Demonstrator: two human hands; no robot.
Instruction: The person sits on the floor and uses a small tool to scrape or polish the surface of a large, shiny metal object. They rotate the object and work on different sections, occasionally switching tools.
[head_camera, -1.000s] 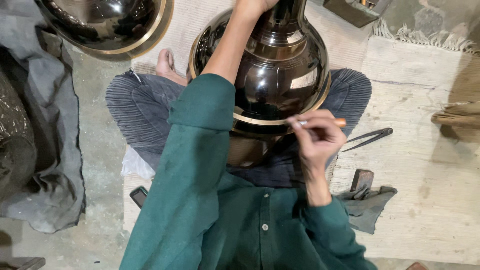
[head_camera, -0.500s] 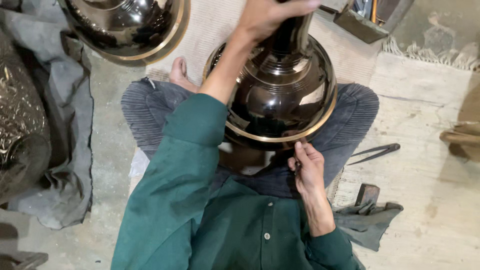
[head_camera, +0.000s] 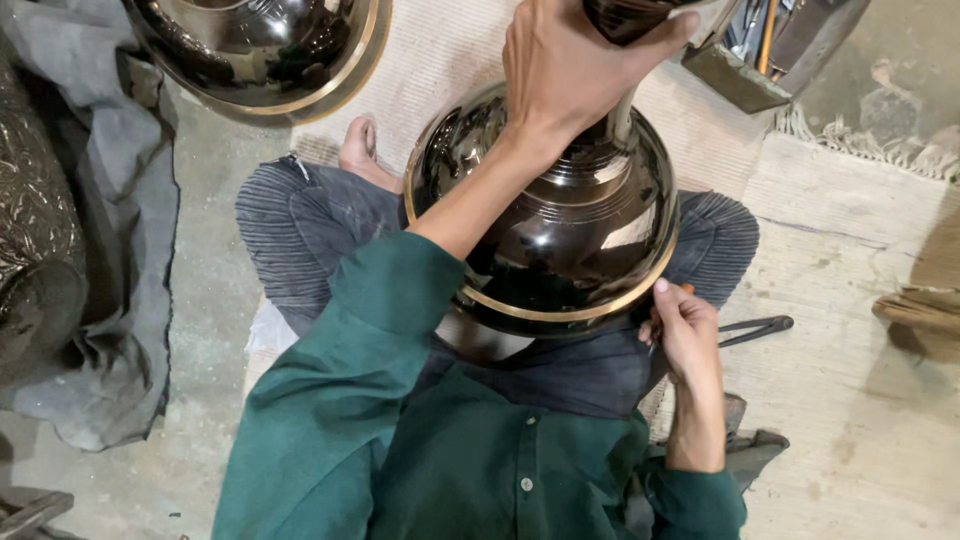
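A large dark polished metal vase (head_camera: 560, 240) with a gold band around its belly rests tilted in my lap, between my crossed legs. My left hand (head_camera: 575, 65) is wrapped around the vase's narrow neck near the top of the view. My right hand (head_camera: 685, 335) sits at the lower right edge of the belly, fingers closed on a thin tool whose orange tip (head_camera: 688, 288) just shows against the gold band. My green sleeves cover both arms.
A second shiny vessel (head_camera: 260, 50) stands at the top left. An engraved metal vessel (head_camera: 40, 250) lies on grey cloth (head_camera: 130, 330) at the left. A metal box of tools (head_camera: 770, 50) is top right; black tongs (head_camera: 755, 328) and a grey rag (head_camera: 750, 450) lie beside my right knee.
My right hand has dropped from the front of the vase's belly to its lower right edge, with the tool now mostly hidden. My left hand on the neck has come into view.
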